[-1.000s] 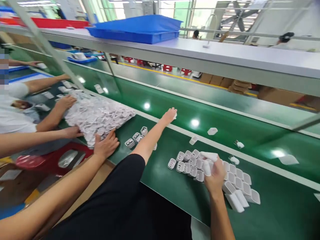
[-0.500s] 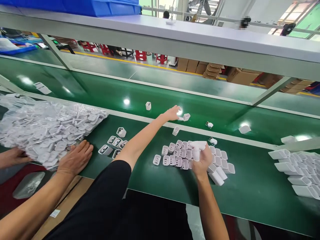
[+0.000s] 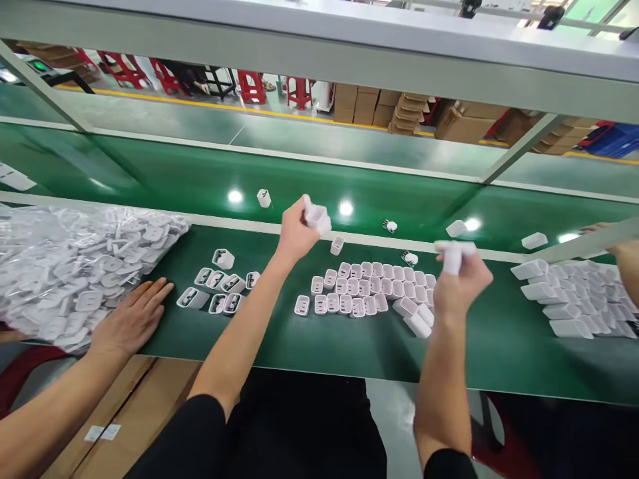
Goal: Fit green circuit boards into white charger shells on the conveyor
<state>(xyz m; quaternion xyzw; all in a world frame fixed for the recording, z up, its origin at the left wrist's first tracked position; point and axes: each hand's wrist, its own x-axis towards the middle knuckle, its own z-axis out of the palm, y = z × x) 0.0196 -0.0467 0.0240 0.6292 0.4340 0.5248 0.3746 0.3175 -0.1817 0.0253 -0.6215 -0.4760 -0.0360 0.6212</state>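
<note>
My left hand (image 3: 294,234) is closed round a white plastic charger housing (image 3: 317,218) above the far edge of the green worktop; more than one piece may be in it. My right hand (image 3: 469,283) is raised right of the housing rows, closed on white charger housings (image 3: 452,258), blurred by motion. Between the hands, open-topped white housings with slots (image 3: 364,287) stand in rows. A few housings (image 3: 417,324) lie on their sides at the rows' right end. One housing (image 3: 337,245) stands apart behind them. A small circuit board with a white part (image 3: 410,258) lies nearby.
At left, a co-worker's hand (image 3: 134,314) rests by a plastic bag of white parts (image 3: 100,273). Housings with dark parts inside (image 3: 216,279) stand beside it. Another stack of housings (image 3: 574,293) is at right, near another person's arm (image 3: 628,259). A shelf beam (image 3: 319,56) crosses above.
My left hand has drawn back leftward from the green belt, bringing a white housing with it. My right hand has moved right, off the rows, still holding white pieces. The view has tilted down.
</note>
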